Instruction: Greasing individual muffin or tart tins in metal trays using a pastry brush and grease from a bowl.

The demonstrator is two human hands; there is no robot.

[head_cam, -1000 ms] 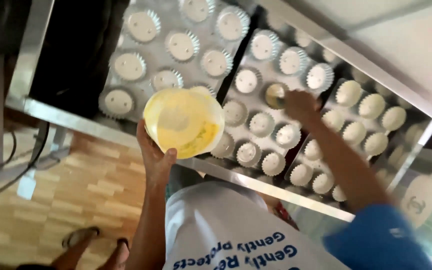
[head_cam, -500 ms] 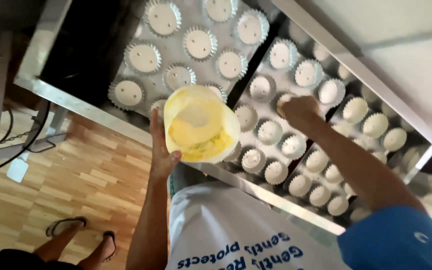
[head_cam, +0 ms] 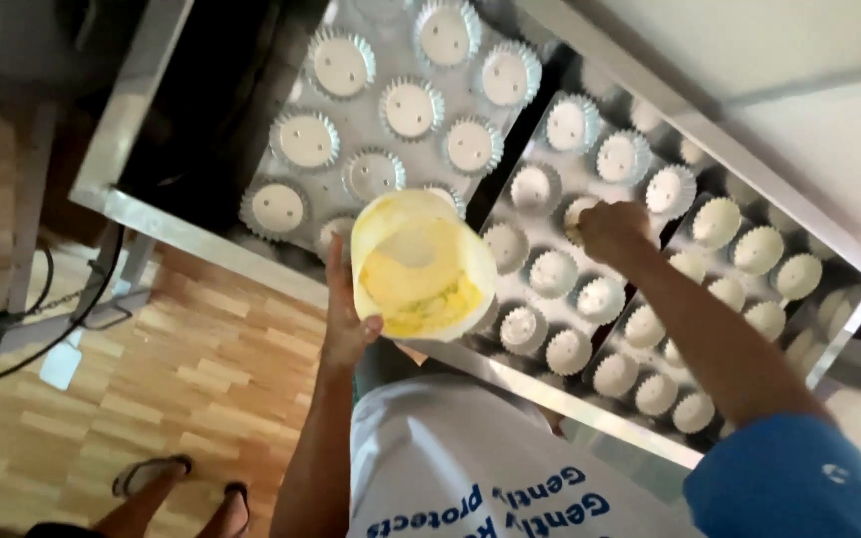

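A: Steel-framed counter [head_cam: 251, 261] over a light wood-plank floor [head_cam: 151, 399], pale wall [head_cam: 799, 110] behind. Two grey metal baking trays [head_cam: 381, 130] sit on it, packed with small fluted white paper cups [head_cam: 341, 65].

B: Hands?

A: Left hand [head_cam: 346, 324] grips a round pale-yellow plastic tub [head_cam: 421, 264] by its side wall, fingers wrapped round, thumb on the near side. Tub is tipped, mouth toward the camera, yellow batter [head_cam: 421, 309] pooled low inside. It hangs above the counter's front edge, just over the near cups.

B: Right?

A: Right hand [head_cam: 612, 231], blue sleeve [head_cam: 789, 478], fingers bunched down on one cup [head_cam: 578, 211] in the second tray. Whatever it holds is hidden; can't tell.

B: Handling?

A: Tub looks light, thin, a bit flexible; batter probably makes the wall slick, so a grip on the clean outer side seems best, kept level. Cups look flimsy and easily crushed or knocked over; steady them by the rim, gently.

B: Obstructions?

A: Cups crowd close, so drips could land on neighbours. Dark gap [head_cam: 510, 169] between trays. Cables [head_cam: 42, 329] on the floor, feet in sandals [head_cam: 151, 473] below.
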